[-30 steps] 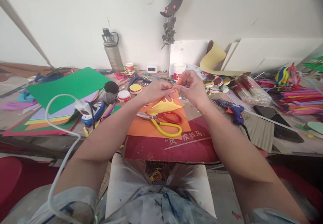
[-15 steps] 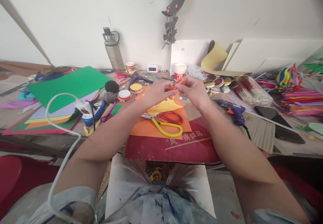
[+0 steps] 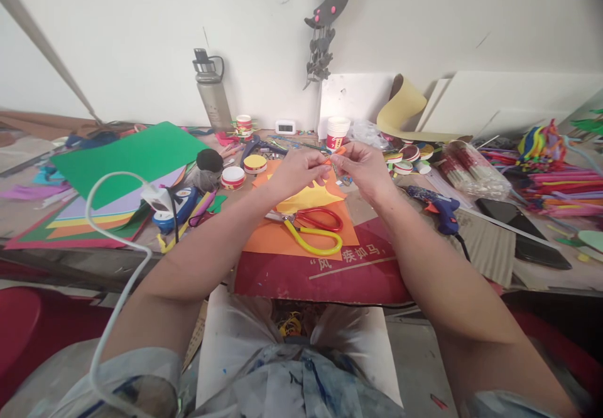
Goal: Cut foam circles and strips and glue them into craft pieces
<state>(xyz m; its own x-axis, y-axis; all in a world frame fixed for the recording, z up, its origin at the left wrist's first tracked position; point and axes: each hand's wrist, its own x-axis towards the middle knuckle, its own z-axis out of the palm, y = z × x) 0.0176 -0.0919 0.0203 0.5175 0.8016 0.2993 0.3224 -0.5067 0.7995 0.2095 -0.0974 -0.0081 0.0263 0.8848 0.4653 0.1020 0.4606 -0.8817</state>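
Both hands meet over the middle of the table, pinching a small orange piece that looks like paper or foam. My left hand is closed, its thumb and fingertips on the left end of the piece. From the other side, my right hand grips the piece between thumb and forefinger. Below them lie a yellow sheet and an orange sheet. Scissors with one red and one yellow handle rest on these sheets, over a dark red board.
Left are a green sheet, a blue tape measure and a white cable. A bottle and paper cups stand behind. Right are a blue glue gun, a black phone and coloured pipe cleaners.
The orange piece has turned slightly between my fingers, and both hands stay nearly in place. The whole view has shifted a little.
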